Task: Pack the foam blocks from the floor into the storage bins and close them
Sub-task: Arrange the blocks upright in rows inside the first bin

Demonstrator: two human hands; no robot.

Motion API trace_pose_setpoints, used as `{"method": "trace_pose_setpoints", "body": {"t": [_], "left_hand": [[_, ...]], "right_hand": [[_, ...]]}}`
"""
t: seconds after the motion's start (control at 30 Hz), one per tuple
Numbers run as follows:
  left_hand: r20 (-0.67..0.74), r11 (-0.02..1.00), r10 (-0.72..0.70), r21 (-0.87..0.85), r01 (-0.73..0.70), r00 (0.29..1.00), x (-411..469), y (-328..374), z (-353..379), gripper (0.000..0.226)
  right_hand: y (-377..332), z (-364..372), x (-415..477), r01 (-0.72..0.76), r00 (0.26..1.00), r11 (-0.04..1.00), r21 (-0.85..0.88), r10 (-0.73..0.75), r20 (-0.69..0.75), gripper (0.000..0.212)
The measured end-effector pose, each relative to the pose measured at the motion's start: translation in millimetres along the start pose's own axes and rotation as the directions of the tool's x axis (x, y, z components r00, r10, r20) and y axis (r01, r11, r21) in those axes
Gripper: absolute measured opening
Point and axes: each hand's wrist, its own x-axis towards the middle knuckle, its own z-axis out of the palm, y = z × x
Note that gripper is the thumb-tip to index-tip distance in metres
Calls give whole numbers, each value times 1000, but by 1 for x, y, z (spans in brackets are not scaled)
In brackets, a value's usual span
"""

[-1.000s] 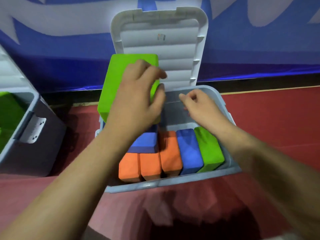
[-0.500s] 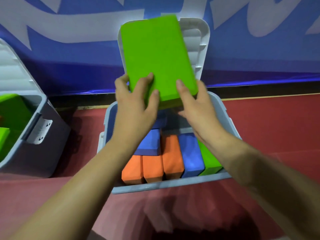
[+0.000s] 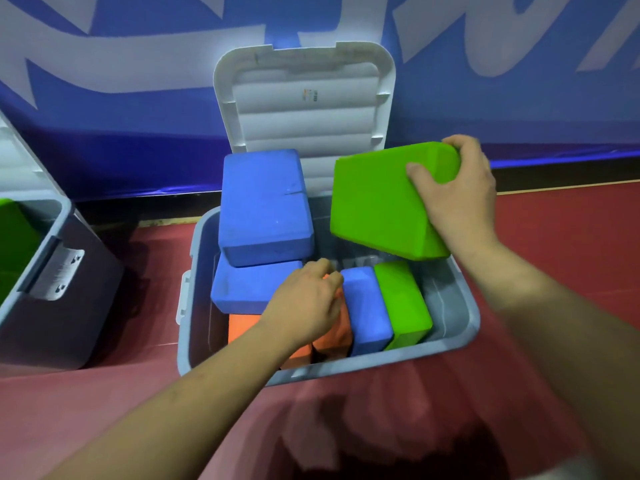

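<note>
A: Bin position?

B: Grey storage bin (image 3: 464, 327) on the red floor (image 3: 571, 271), its white lid (image 3: 304, 98) swung up and leaning against the blue and white banner (image 3: 138, 81) behind it.

A: Right hand?

B: The right hand (image 3: 453, 192) grasps a green foam block (image 3: 377, 202) by its far end, thumb on the broad face, fingers wrapped over the corner. The block is tilted and held above the right rear part of the bin, clear of the blocks below.

A: Left hand?

B: The left hand (image 3: 304, 306) is down inside the bin, fingers curled onto an orange block (image 3: 334, 336). Cannot tell whether it grips or only presses; the fingertips are hidden.

A: Contents?

B: Along the near wall: orange blocks at left and centre, then an upright blue block (image 3: 367, 306), then an upright green block (image 3: 401, 299), side by side and touching. On the left, a flat blue block (image 3: 249, 289) lies over the orange ones, and a second large blue block (image 3: 263, 206) leans on it, rising past the bin's rim toward the lid.

A: Anything else?

B: A second grey bin (image 3: 59, 292) at left, open, with green foam (image 3: 14, 244) inside.
</note>
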Motion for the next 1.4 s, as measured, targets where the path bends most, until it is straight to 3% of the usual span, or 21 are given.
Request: {"method": "trace_pose_setpoints", "body": {"t": [0.13,0.23,0.4,0.6,0.7,0.83,1.03,1.13,1.27,1.4], "left_hand": [[239,999,26,17,-31,971,-12,-7,20,64],[383,988,37,123,-91,923,-17,-3,34,60],[555,995,-6,84,-50,832,-18,-4,52,58],[494,998,-39,-25,59,869,-14,-7,24,27],[528,1000,1,-11,6,850,-19,-8,20,36],[508,999,34,7,-43,861,-18,-5,22,35],[535,1000,-15,13,9,845,-13,-12,27,35],[521,1000,-29,22,21,853,-12,-12,30,36],[544,1000,-1,13,-7,839,-12,-15,31,32],[580,1000,-18,2,21,815,-12,-18,32,49]], "right_hand": [[-4,20,6,33,991,992,-120,-18,129,63],[-13,47,15,51,970,982,-182,-5,244,72],[-29,95,21,96,955,952,-291,-6,296,84],[-38,120,18,42,894,959,-281,89,440,87],[-34,111,19,19,852,980,-198,88,516,83],[-33,103,14,18,887,992,-123,41,460,65],[-36,126,-16,68,908,983,-169,9,419,80],[-37,122,-10,147,867,970,-193,-32,498,81],[-37,112,10,92,817,976,-199,40,575,82],[-35,134,12,50,726,971,-234,125,676,93]]}}
